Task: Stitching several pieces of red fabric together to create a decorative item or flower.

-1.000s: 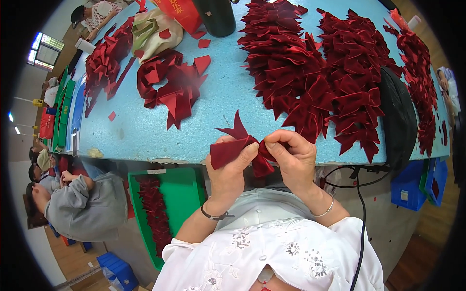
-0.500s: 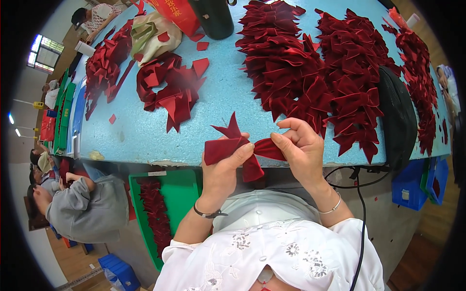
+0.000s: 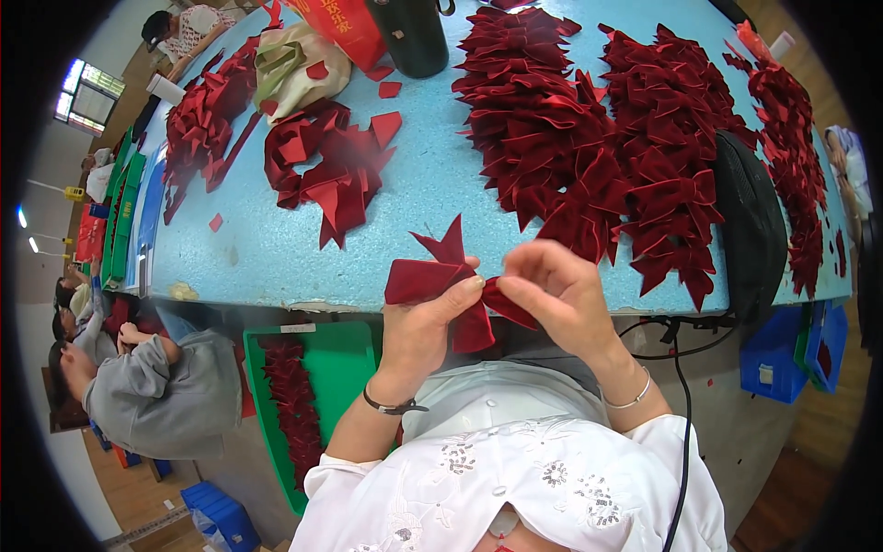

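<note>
A dark red velvet bow [image 3: 425, 280] is held above the near edge of the blue table, its loops to the sides and pointed tails above and below. My left hand [image 3: 420, 329] is closed round its middle, the thumb pressed near the centre. At the bow's right loop, my right hand [image 3: 563, 296] has its thumb and index finger bent near the knot. The fingertips are partly blurred, so whether they pinch anything cannot be made out. Beyond my right hand lie thick rows of finished-looking red bows [image 3: 543, 129].
Loose red fabric pieces [image 3: 336, 175] and a cream cloth bundle [image 3: 299, 66] lie at the table's left. A dark green bottle [image 3: 412, 37] stands at the back. A black bag [image 3: 750, 230] hangs at the right edge, with a cable [image 3: 685, 432] below. Beneath the table's left edge is a green crate [image 3: 345, 368].
My right fingers have moved left along the right loop toward the bow's middle. The lower tail has swung slightly left and the bow has turned a little.
</note>
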Demonstrator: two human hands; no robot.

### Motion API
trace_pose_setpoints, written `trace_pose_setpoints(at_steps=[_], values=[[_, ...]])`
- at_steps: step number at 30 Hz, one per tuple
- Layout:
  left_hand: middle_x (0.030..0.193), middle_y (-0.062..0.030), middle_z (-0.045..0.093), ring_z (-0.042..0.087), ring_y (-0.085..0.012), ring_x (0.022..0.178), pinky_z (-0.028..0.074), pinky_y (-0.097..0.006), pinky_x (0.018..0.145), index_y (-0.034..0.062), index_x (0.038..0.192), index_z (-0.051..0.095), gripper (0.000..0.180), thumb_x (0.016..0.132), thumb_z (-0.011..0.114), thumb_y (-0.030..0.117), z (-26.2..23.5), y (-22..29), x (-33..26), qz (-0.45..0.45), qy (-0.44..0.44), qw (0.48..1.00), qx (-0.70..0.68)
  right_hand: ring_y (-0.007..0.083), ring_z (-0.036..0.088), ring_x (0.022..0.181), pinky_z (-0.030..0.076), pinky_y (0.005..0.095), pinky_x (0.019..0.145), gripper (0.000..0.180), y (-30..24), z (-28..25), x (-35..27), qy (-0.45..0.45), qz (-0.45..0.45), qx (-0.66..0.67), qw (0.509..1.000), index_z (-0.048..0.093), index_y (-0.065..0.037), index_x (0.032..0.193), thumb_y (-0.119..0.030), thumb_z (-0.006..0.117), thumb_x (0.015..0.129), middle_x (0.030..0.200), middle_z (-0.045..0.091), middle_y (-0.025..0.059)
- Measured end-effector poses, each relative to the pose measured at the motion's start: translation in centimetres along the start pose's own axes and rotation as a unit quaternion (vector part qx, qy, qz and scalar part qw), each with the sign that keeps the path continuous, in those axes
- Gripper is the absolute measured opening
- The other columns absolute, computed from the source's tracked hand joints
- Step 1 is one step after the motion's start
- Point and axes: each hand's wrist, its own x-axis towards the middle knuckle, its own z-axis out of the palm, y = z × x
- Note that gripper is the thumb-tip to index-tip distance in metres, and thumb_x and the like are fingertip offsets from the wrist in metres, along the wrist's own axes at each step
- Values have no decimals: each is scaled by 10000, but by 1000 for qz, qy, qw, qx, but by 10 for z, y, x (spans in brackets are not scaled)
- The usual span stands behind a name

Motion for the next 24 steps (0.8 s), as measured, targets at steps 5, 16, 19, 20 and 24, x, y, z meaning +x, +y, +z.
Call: trace_pose_setpoints(at_steps=[5,16,19,20,24], values=[[986,-88,632,602,-133,848,492,-259,767,-13,971,615,216,767,681,11,-7,0,0,-44,-28,998,24,66,546,657,436,184,564,123,1,0,-5,-69,30,-37,996,582,38,906,-30,633,816,763,587,19],[981,-58,621,562,-109,891,452,-268,801,-13,1056,569,298,801,675,97,-1,3,-8,-54,-171,973,143,79,558,641,450,196,561,95,2,1,7,-37,92,75,992,612,28,844,-47,657,806,752,594,32],[979,-52,616,549,-105,910,441,-272,816,-13,1080,554,312,817,662,116,-3,4,-9,-70,-183,965,176,79,561,633,449,200,551,81,9,3,7,-63,70,59,994,621,29,835,-39,654,804,731,597,27],[979,-51,616,551,-106,910,442,-272,815,-10,1078,556,301,821,656,111,-3,3,-8,-71,-177,969,154,76,564,626,447,202,542,70,10,4,6,-48,40,68,996,627,29,825,-32,651,802,714,601,24],[977,-48,615,557,-108,905,447,-270,807,-2,1073,563,274,828,641,94,-4,-2,-5,-75,-156,982,77,62,549,599,432,201,517,49,15,11,2,10,-28,50,998,636,24,822,-23,637,810,687,608,13]])
